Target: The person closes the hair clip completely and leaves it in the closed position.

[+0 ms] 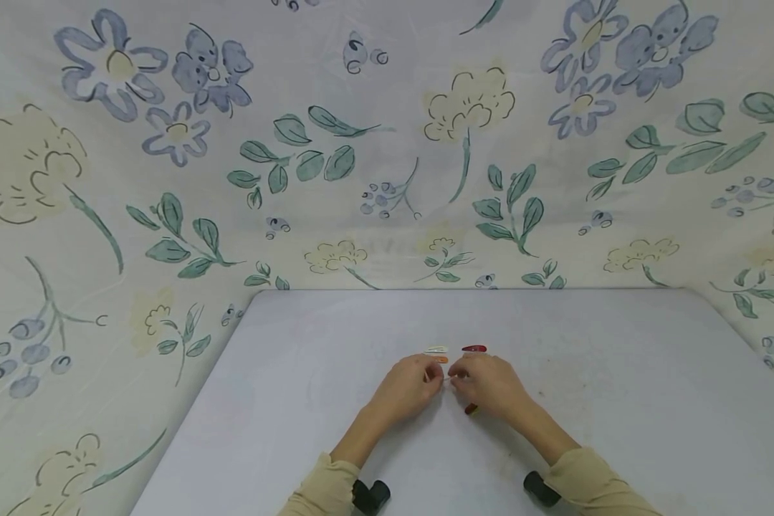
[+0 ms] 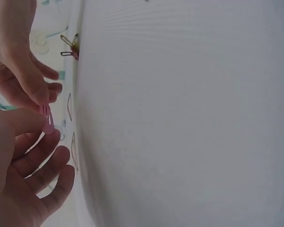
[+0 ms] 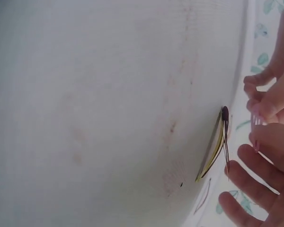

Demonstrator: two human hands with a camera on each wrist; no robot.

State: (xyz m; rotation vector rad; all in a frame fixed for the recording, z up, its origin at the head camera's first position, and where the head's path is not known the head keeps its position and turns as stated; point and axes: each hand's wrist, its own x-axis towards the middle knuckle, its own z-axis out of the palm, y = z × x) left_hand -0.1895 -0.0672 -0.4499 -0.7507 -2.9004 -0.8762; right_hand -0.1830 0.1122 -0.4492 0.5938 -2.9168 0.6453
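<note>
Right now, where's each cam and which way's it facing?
Head: on the head, forward and down at table; left hand, right hand, both sleeves show.
Left wrist: on left wrist, toward the pink clip; both hands show.
Right wrist: on right wrist, toward the pink clip; both hands show.
Both wrist views share: pink clip, pinched by both hands.

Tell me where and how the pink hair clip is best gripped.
I'd pinch the pink hair clip at its rounded end, thumb against fingertip, coming from the side of the left hand: in the left wrist view that end looks solid, while slots run toward the right hand, which covers the opposite end.
</note>
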